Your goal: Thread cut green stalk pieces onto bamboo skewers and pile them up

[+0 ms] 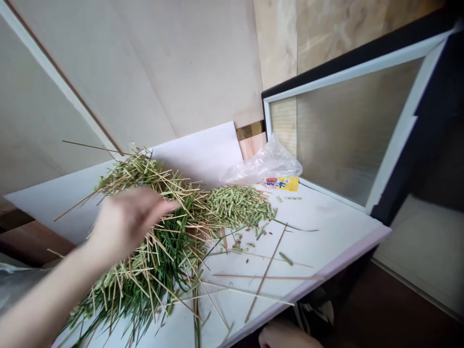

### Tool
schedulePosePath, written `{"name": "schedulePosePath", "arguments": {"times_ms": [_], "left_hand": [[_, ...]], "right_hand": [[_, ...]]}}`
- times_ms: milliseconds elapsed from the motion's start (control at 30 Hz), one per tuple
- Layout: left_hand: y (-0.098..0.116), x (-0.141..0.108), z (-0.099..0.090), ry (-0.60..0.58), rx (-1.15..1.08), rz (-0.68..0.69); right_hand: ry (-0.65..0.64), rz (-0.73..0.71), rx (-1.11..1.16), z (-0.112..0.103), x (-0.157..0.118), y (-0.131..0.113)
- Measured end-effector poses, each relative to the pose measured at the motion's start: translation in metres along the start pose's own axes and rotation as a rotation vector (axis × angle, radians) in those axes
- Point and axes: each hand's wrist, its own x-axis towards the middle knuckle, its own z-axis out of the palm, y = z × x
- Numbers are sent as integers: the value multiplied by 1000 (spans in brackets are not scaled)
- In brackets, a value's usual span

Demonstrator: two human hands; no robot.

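Left hand over heap of thin sticks and green leaves on white worktop; leaves slant to lower left. Left hand nearer; right hand low, past worktop edge. Both grips: can't tell how open or if holding anything.

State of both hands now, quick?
Left hand: over the pile of greens and thin sticks, fingers blurred; open or closed, can't tell.
Right hand: at the picture's bottom edge, partly cut off; can't tell.
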Motion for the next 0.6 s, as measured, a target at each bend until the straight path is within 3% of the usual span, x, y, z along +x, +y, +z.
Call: {"name": "schedulePosePath", "arguments": {"times_ms": [100,167,233,367,600], "left_hand": [[87,-36,33,-253,-266,-72],[124,-62,60,-404,-414,-206],[147,-86,86,-470,-488,-327],[170,-110,121,-524,-502,-364],[177,-102,141,-604,-401,-280]], "right_hand": [[-57,-28,-25,-7,8,0],[-70,-45,-38,-12,8,-3],[-86,-54,-57,-17,7,-6],[-113,-72,-71,-22,5,-8],[-103,-59,-71,-21,7,-7]]}}
